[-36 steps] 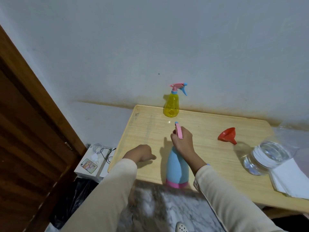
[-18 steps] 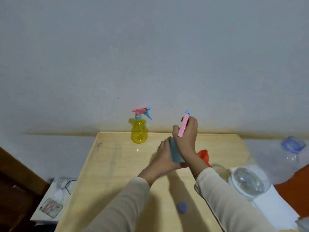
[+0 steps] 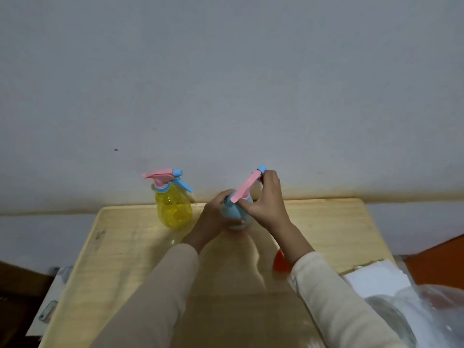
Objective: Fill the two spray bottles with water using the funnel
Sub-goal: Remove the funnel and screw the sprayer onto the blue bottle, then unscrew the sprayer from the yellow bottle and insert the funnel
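Note:
I hold a blue spray bottle [image 3: 234, 216] above the wooden table [image 3: 120, 247]. My left hand [image 3: 213, 217] grips its body from the left. My right hand [image 3: 267, 199] grips its pink spray head [image 3: 247, 185] at the top. A yellow spray bottle [image 3: 173, 209] with a pink and blue head stands upright at the table's far edge, left of my hands. The red funnel [image 3: 280, 263] lies on the table, mostly hidden behind my right forearm.
White paper [image 3: 376, 276] and clear crumpled plastic [image 3: 426, 310] sit at the table's right side. A white box [image 3: 50, 307] lies on the floor left of the table. The grey wall stands close behind the table.
The blue bottle has been lifted off the table's near edge and carried toward the wall. My left hand left the table and took hold of its body. The view swung up and right.

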The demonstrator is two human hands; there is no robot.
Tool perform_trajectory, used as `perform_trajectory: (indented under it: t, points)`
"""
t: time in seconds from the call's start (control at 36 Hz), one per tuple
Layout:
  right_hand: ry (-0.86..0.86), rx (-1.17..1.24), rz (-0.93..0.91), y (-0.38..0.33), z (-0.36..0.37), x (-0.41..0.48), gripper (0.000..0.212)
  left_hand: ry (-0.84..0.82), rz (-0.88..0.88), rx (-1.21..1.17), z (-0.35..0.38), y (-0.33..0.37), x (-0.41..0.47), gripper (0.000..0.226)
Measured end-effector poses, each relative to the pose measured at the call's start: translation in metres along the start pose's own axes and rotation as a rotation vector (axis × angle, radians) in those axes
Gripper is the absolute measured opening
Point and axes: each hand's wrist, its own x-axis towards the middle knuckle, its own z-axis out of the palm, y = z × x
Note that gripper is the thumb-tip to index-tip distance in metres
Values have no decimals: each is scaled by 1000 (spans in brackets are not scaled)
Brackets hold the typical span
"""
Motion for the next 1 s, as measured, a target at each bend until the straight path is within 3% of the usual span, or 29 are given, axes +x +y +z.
perform_trajectory:
  t: [0.17, 0.28, 0.47, 0.64, 0.75, 0.89, 1.0]
  points:
    - [130, -14, 13, 1, 13, 7, 57, -13, -31, 2, 8, -1, 22, 46]
    - [232, 10, 94, 7, 13, 10, 59, 44, -60, 74, 12, -4, 30, 58]
    - [226, -63, 104, 12, 8, 14, 59, 96, -99, 24, 13, -10, 29, 80]
    - [175, -91, 167, 7, 8, 12, 59, 113, -136, -76, 12, -5, 21, 67]
    - [169, -92, 213, -1, 8, 5, 60, 85, -145, 8, 5, 0, 18, 56]
    - [239, -94, 265, -26, 12, -14, 64, 101, -6, 140, -21, 10, -8, 42]
    - [306, -82, 225, -51, 29, -36, 49, 155, 64, 176, -51, 5, -42, 46]
